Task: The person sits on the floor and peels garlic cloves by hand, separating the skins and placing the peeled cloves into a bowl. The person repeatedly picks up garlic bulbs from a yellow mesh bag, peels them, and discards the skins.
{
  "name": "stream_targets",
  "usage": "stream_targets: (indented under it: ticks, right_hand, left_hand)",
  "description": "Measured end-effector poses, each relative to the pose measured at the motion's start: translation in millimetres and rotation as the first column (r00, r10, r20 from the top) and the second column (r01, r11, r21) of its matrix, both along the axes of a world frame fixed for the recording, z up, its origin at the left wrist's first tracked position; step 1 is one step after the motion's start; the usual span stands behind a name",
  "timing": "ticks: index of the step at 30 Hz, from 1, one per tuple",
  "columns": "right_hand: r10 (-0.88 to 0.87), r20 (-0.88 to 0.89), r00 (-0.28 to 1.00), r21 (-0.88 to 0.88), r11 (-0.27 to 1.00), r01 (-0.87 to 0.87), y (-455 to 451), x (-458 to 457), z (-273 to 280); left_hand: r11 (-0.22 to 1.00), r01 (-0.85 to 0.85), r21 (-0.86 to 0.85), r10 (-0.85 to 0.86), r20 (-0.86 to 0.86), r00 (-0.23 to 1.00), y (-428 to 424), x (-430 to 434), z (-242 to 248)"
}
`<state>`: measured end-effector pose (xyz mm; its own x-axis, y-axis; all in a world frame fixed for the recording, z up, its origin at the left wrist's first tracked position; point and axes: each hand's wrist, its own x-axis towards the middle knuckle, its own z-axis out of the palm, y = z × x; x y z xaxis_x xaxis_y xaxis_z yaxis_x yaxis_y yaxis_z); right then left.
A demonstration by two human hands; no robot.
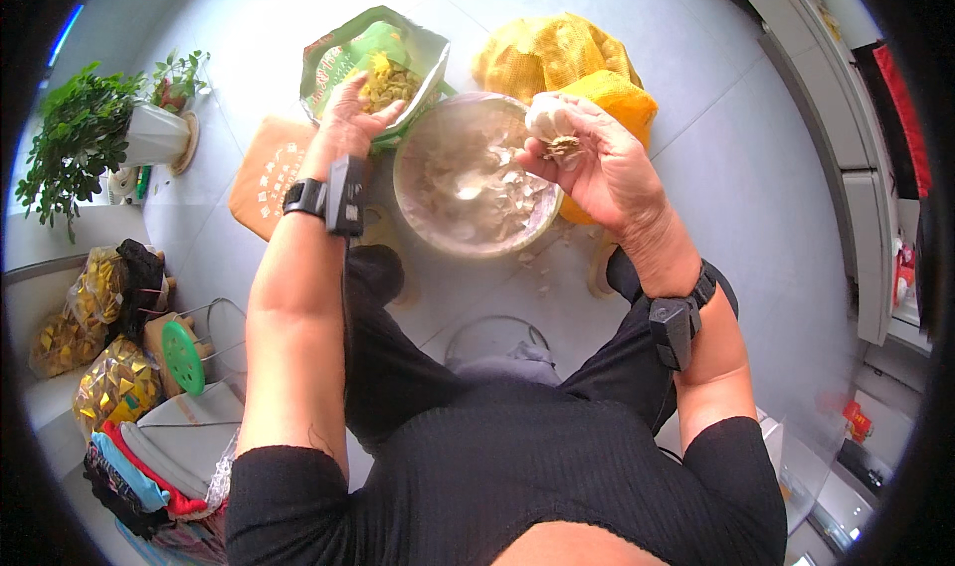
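My right hand (608, 163) holds a garlic bulb (550, 122) by the fingers, its root end showing, over the right rim of a round tub (406, 200). Pale, papery garlic skins (515, 185) lie inside the tub. At the mouth of a green printed bag (317, 66), my left hand (358, 115) has its thumb and fingers spread, with nothing seen between them. Small yellowish-brown pieces (395, 85) lie in that bag. Behind the tub's right side stands a yellow mesh sack (552, 47) with garlic bulbs, and an orange-yellow bag part (623, 107) lies against it.
A tan, printed square item (261, 167) lies left of the tub. Bits of skin (543, 275) are scattered on the tiled floor near my feet. Potted plants (74, 133) stand at the far left, above bags of gold-coloured pieces (119, 379). White cabinets (813, 88) line the right.
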<state>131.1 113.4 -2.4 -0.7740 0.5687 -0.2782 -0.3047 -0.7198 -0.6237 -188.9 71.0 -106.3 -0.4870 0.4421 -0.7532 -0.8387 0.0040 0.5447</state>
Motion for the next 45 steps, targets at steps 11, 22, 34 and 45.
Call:
stream_targets:
  ticks: [11,22,34,45]
  right_hand:
    - [0.067,-0.119,0.991,0.216,0.976,-0.040,-9.9,-10.9,0.2]
    - [-0.347,0.222,0.911,0.936,0.337,-0.100,-12.5,-9.8,3.5]
    - [-0.450,0.205,0.869,0.940,0.339,-0.046,-20.5,-11.9,7.4]
    - [-0.520,0.208,0.829,0.890,0.452,0.060,-16.1,-12.1,2.1]
  left_hand:
    - [0.568,0.773,0.281,-0.530,-0.593,0.606,-53.6,164.3,108.7]
    - [0.541,0.793,0.279,-0.362,-0.774,0.519,-58.0,167.1,106.6]
    - [0.566,0.737,0.369,-0.398,-0.661,0.636,-60.3,184.3,108.0]
    - [0.545,0.640,0.541,-0.437,-0.468,0.768,-57.4,183.8,109.9]
